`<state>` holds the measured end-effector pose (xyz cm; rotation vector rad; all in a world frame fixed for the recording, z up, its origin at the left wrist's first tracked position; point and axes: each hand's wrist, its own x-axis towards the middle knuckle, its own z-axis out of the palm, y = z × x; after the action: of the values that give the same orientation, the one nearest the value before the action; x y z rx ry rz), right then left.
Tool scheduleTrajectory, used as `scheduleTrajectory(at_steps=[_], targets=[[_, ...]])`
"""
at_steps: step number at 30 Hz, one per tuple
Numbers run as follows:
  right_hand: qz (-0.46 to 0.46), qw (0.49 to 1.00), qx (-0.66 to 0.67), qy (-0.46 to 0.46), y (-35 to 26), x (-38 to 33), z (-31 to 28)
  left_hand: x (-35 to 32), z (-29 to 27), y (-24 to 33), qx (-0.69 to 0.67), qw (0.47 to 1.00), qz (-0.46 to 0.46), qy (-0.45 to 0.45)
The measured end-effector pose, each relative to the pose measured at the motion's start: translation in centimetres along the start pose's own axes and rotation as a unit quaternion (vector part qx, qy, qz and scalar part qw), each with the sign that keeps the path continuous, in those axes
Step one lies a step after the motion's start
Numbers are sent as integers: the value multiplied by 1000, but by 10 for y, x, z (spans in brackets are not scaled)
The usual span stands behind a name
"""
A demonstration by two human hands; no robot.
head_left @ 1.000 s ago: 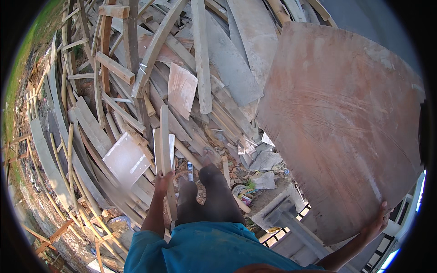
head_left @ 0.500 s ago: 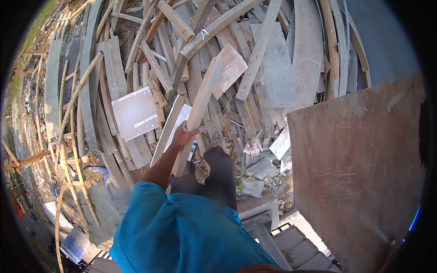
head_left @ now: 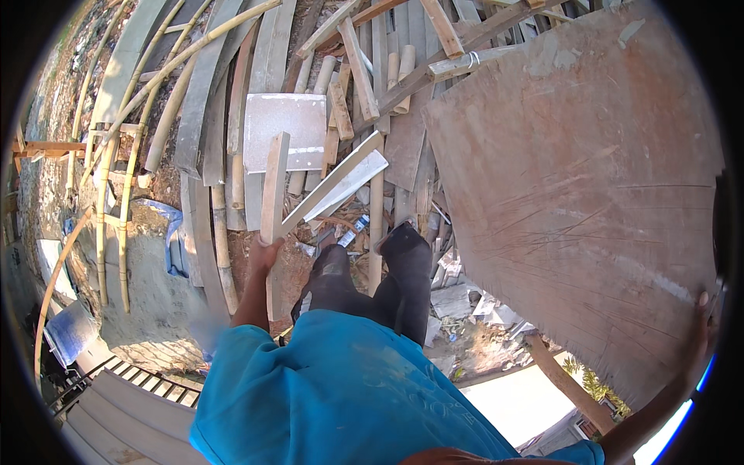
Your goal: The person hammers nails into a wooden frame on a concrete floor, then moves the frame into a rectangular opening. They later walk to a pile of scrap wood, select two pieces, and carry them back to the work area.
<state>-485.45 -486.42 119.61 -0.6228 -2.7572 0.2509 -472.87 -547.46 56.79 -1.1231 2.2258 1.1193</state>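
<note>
My left hand [head_left: 266, 254] is wrapped round a wooden batten [head_left: 275, 174], which stands nearly upright at my left side. My right arm reaches out to the far right, where my right hand [head_left: 703, 311] grips the edge of a large brown plywood sheet [head_left: 573, 201]. Part of that hand is hidden behind the sheet. The plywood is scuffed, with a frayed lower edge, and hides much of the pile on the right. Just beyond the batten, a narrow board [head_left: 335, 184] and a white strip [head_left: 358, 182] lie slanted, apart from my hands.
Scrap timber and a pale square panel [head_left: 285, 128] lie ahead of my feet. Bamboo poles [head_left: 128, 209] stand along the left. A blue cloth [head_left: 172, 232] lies beside the boards, with a small bottle [head_left: 356, 230] near my foot. Grey corrugated sheets [head_left: 128, 418] show at lower left.
The view has turned, and the plywood sheet now covers more of the pile. The batten has moved left and stands more upright in my left hand. My right hand now shows clearly at the sheet's edge.
</note>
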Motion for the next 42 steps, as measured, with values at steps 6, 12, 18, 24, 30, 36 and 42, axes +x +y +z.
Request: scheduleTrajectory(at_steps=[6,12,18,24,30,36,42], targets=[[-37,988,134,-72,-133,51,146,-20,-31,-115,-117,989,-83,40],[-87,955,281,-40,-230,63,323,-62,-44,-170,-206,957,-189,70],[-99,955,279,-16,-217,48,478,-84,-37,-219,-234,946,-216,59],[-74,942,325,34,-157,-21,509,-111,-32,-268,-264,941,-194,79],[-22,949,295,104,-111,-38,520,-84,-21,-265,-207,940,-262,76],[12,952,284,118,-85,-39,524,-58,-25,-230,-223,960,-161,53],[36,966,224,121,-58,-35,533,-56,-38,-163,-160,978,-131,42]])
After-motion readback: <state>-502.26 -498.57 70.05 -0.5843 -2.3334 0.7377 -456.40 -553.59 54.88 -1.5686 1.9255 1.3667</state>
